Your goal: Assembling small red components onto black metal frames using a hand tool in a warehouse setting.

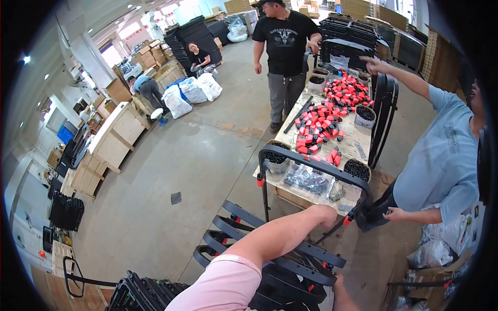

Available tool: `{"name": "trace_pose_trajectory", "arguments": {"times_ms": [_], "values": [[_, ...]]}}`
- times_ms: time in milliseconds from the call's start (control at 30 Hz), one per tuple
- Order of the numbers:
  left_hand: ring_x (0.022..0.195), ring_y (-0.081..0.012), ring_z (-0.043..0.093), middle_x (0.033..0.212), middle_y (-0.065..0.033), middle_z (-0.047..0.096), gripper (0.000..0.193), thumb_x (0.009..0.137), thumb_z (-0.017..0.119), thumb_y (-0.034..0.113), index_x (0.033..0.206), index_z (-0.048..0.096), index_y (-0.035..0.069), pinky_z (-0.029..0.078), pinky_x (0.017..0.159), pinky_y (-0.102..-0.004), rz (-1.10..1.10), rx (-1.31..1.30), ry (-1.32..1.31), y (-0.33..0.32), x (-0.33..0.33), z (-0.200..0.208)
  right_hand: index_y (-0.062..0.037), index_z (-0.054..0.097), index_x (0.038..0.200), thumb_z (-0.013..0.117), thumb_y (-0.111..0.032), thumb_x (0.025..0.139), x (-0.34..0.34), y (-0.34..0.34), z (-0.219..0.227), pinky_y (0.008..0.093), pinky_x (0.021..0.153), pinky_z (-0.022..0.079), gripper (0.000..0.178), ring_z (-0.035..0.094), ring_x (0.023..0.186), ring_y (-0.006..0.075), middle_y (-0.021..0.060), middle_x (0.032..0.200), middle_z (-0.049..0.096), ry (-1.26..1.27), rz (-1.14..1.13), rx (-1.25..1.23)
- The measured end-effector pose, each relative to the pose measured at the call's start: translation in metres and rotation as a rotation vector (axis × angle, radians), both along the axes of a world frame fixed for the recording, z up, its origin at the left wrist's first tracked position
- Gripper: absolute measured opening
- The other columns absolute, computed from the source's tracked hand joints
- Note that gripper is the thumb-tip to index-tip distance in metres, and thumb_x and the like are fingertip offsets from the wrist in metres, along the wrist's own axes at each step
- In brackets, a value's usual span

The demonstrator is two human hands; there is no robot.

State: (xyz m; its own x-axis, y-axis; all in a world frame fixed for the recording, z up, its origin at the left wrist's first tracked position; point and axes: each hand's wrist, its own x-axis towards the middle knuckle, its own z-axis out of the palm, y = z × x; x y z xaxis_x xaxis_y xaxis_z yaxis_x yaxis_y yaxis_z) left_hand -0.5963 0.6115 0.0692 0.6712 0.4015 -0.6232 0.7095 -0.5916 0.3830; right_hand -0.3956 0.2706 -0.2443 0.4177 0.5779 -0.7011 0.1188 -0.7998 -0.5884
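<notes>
My left arm, in a pink sleeve, reaches across the lower middle. My left hand looks curled closed just in front of the table edge; its fingertips are turned away, and what they hold is hidden. Close by it stands a black U-shaped tube frame with red clips on its legs, upright against the table's near end. Under my left forearm lie several stacked black frames with red fittings. At their right end is my right hand, mostly hidden behind the bars, so its fingers do not show.
The wooden table holds a pile of red-and-black plastic parts, tubs of small black parts and a clear bag of hardware. A person in light blue points across it; another in black stands behind. More frames lie lower left.
</notes>
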Motion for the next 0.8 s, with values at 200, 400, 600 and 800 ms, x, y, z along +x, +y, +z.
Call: {"name": "trace_pose_trajectory", "arguments": {"times_ms": [200,400,600,800], "values": [[0.098,-0.0402,0.072,0.102,-0.0255,0.074,0.03,0.071,0.064,0.004,0.098,0.076,-0.004,0.057,0.08,-0.0475,0.01,0.007,-0.077,-0.002,0.023,0.002,0.0049,0.074,0.094,0.075,-0.035,0.086,0.029,-0.042,-0.051,0.0485,0.071,0.056,0.04,0.073,0.077,0.0345,0.0243,0.084,0.073,-0.141,-0.039,-0.048],[0.112,-0.0392,0.068,0.124,-0.0249,0.068,0.046,0.089,0.056,0.014,0.134,0.061,0.005,0.055,0.093,-0.0474,0.078,-0.063,-0.071,0.011,0.008,-0.012,-0.0007,0.074,0.093,0.068,-0.041,0.092,0.023,-0.017,-0.029,0.048,0.07,0.056,0.041,0.073,0.075,0.0349,0.0182,0.079,0.074,-0.327,0.239,-0.124],[0.114,-0.0396,0.067,0.122,-0.0246,0.069,0.045,0.094,0.055,0.021,0.136,0.06,0.003,0.053,0.097,-0.0478,0.055,0.032,-0.076,0.009,0.011,-0.022,-0.0023,0.073,0.102,0.065,-0.037,0.095,0.019,-0.006,-0.014,0.0456,0.075,0.056,0.036,0.074,0.082,0.0327,0.0156,0.086,0.076,-0.366,0.094,-0.152],[0.117,-0.0411,0.065,0.124,-0.0253,0.068,0.045,0.097,0.054,0.024,0.136,0.057,0.001,0.05,0.101,-0.0492,0.093,0.003,-0.04,0.009,0.013,-0.015,-0.001,0.07,0.11,0.064,-0.036,0.096,0.012,0.014,0.032,0.0452,0.082,0.056,0.038,0.073,0.095,0.0311,0.0145,0.096,0.077,-0.277,0.067,-0.187]]}}
